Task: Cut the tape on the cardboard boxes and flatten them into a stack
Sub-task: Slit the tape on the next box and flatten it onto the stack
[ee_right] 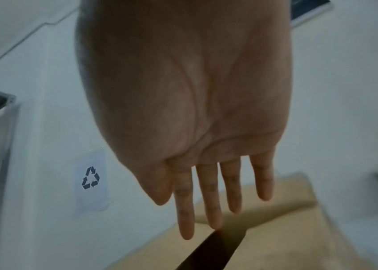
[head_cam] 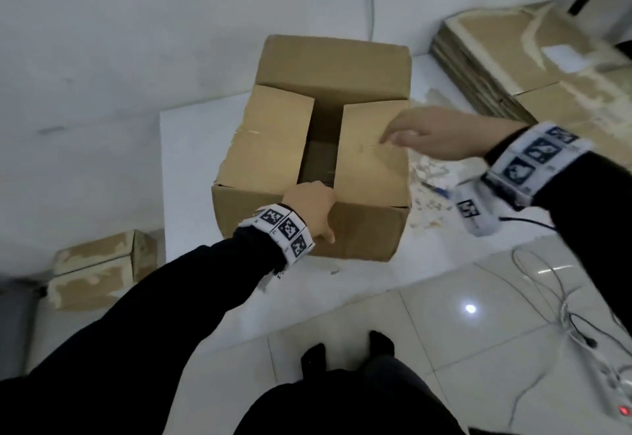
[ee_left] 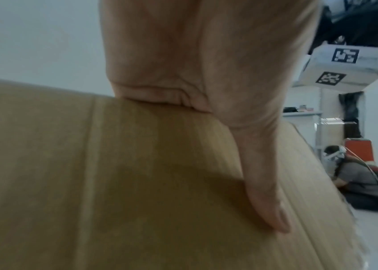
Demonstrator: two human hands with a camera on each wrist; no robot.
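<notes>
1. The cardboard box (head_cam: 318, 161) sits on the white counter (head_cam: 191, 133), directly under both hands. Its top flaps are already parted, with a dark gap running between them, so the top tape looks cut.

2. The left hand (head_cam: 313, 207) grips the near top edge of the box: its fingers curl over the rim into the gap and its thumb (ee_left: 269, 201) lies flat against the near wall. If it pulls hard on that one edge, the light box could slide toward the near counter edge, which is close, and tip off.

3. The right hand (head_cam: 427, 133) hovers over the right flap (head_cam: 372, 150), fingers (ee_right: 208, 197) straight and slightly spread, holding nothing. Whether the fingertips touch the flap I cannot tell. Pressing that flap down would close the box rather than open it for flattening.

4. I judge the bottom seam may still be taped; it is hidden. Forcing the walls flat then would tear or buckle the card.

5. Below the right wrist, a blue-tipped tool (head_cam: 436, 190), too blurred to identify, lies on the counter among torn paper scraps. A sweeping arm could knock it off.

6. Beyond the right hand, the flattened stack (head_cam: 506, 58) lies well apart; a careless toss could skew it.

7. Cables (head_cam: 547, 280) trail on the floor below the right arm, a snag risk for the feet.
</notes>
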